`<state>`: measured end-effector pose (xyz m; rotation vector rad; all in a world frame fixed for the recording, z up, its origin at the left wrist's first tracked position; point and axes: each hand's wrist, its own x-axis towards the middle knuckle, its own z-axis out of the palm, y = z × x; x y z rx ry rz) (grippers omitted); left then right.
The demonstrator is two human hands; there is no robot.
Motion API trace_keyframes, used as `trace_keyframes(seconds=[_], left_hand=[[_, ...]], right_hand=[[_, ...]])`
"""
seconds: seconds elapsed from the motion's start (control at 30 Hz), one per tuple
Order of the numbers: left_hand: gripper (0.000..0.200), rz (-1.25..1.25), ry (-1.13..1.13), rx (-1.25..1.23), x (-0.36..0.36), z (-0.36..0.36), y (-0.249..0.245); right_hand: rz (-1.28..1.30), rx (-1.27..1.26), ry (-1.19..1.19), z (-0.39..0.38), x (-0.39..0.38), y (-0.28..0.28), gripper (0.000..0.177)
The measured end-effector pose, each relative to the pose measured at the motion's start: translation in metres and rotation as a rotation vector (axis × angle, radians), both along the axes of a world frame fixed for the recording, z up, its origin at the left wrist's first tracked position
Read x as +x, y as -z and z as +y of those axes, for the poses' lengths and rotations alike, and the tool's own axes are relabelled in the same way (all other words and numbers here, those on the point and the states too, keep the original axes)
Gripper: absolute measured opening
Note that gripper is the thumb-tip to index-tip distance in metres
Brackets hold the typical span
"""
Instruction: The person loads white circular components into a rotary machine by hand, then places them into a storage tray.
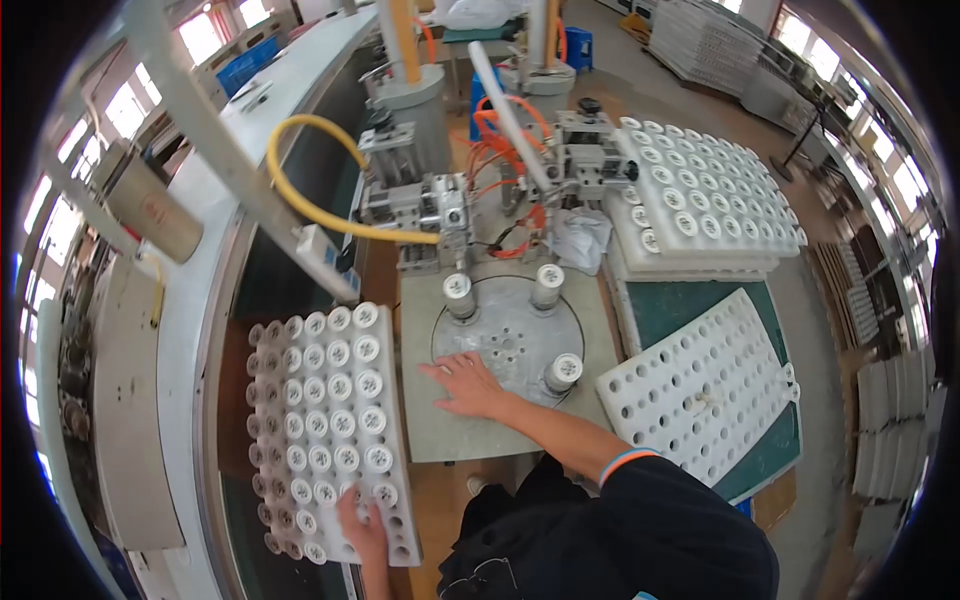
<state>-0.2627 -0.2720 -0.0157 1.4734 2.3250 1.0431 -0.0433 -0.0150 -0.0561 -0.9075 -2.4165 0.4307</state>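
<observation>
On the left, a white tray (400, 450) holds rows of clear-sided cylinders with white patterned tops (369, 383). My left hand (365, 530) is over the tray's near end, with finger and thumb around the top of one cylinder; part of that cylinder is hidden. My right hand (468, 387) lies palm down, fingers spread, at the near left edge of a round metal turntable (490, 340). It holds nothing. Three white-topped cylinders stand in holders on the turntable: one at the back left (458, 288), one at the back right (549, 279) and one at the front right (566, 369).
Metal clamping units (440, 215) with a yellow hose (285, 180) and orange tubing rise behind the turntable. To the right, a perforated white tray (690, 385) lies on a green surface (655, 310), below stacked trays of cylinders (715, 190). A plastic bag (583, 238) hangs beside the machine.
</observation>
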Motion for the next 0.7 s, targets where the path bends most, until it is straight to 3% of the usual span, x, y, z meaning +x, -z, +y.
trace_keyframes(seconds=[0.03,0.1,0.13,0.17,0.23,0.27,0.3,0.33,0.37,0.4,0.43,0.5,0.53,0.6,0.7], left_hand=[[0.037,-0.233,0.052,-0.025,0.033,0.033,-0.016],[0.036,-0.208,0.286,-0.183,0.084,0.085,-0.018],[0.039,-0.245,0.41,-0.168,0.111,0.109,-0.011],[0.056,-0.405,0.468,-0.229,0.141,0.134,-0.009],[0.072,-0.268,0.597,-0.214,0.203,0.179,-0.013],[0.077,-0.163,0.635,-0.165,0.231,0.197,-0.012],[0.082,-0.057,0.668,-0.114,0.253,0.212,-0.01],[0.082,-0.049,0.658,-0.117,0.268,0.225,-0.008],[0.081,0.007,0.747,-0.216,0.28,0.234,-0.005],[0.081,0.06,0.836,-0.315,0.292,0.242,0.001],[0.061,0.083,0.868,-0.373,0.294,0.249,0.015],[0.05,0.143,0.893,-0.442,0.288,0.255,0.017],[0.04,0.195,0.927,-0.501,0.283,0.255,0.017],[0.034,0.205,0.878,-0.495,0.271,0.245,0.001],[0.034,0.178,0.753,-0.554,0.263,0.24,-0.008]], right_hand=[[0.007,0.006,0.014,-0.001,0.015,-0.013,0.06],[0.183,-0.035,0.103,-0.009,0.067,-0.03,0.056],[0.225,-0.042,0.196,-0.009,0.104,-0.028,0.054],[0.267,-0.047,0.288,-0.011,0.15,-0.024,0.052],[0.311,-0.114,0.664,-0.019,0.265,0.033,0.046],[0.517,-0.292,0.863,-0.03,0.32,0.024,0.04],[0.27,-0.049,1.029,-0.041,0.385,0.026,0.038],[0.273,-0.07,1.173,-0.056,0.447,0.02,0.036],[-0.007,0.146,1.318,-0.071,0.526,0.049,0.037],[-0.096,0.288,1.401,-0.091,0.599,0.068,0.044],[-0.22,0.227,1.486,-0.111,0.644,0.05,0.055],[-0.49,0.007,1.624,-0.141,0.678,0.012,0.068],[-0.487,-0.006,1.607,-0.147,0.682,0.0,0.068],[-0.41,-0.437,1.544,-0.154,0.687,-0.016,0.071],[-0.36,-0.426,1.461,-0.164,0.713,0.0,0.068]])
